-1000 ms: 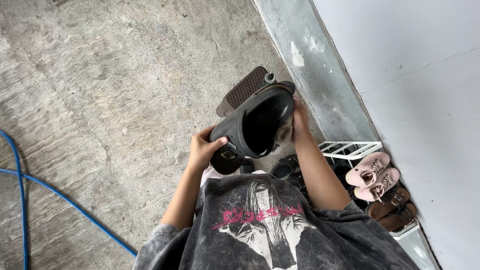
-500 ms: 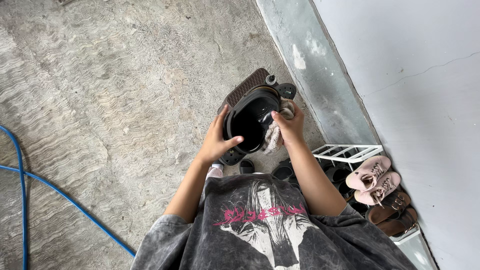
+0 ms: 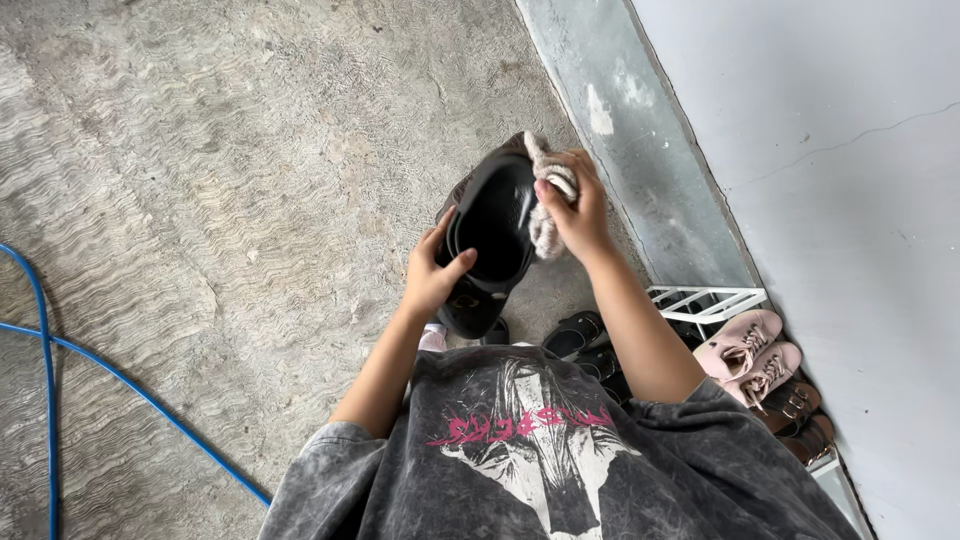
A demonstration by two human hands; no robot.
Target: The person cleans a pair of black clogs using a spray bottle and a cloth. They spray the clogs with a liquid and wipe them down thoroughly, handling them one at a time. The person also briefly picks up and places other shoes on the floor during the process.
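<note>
In the head view I hold a black clog shoe (image 3: 492, 225) in front of my chest, its opening turned toward me. My left hand (image 3: 432, 275) grips its heel end, thumb over the rim. My right hand (image 3: 575, 212) is closed on a crumpled beige cloth (image 3: 546, 200) pressed against the shoe's right upper edge near the toe. A brown ribbed sole of another shoe (image 3: 462, 185) peeks out behind the clog on the floor.
A white wire shoe rack (image 3: 705, 302) stands against the pale wall at right, holding pink sneakers (image 3: 748, 350), brown sandals (image 3: 795, 415) and black sandals (image 3: 575, 335). A blue hose (image 3: 45, 345) crosses the rough concrete floor at left.
My right hand has carried the cloth up from the shoe's side to its upper edge. The shoe has turned more upright and lifted a little.
</note>
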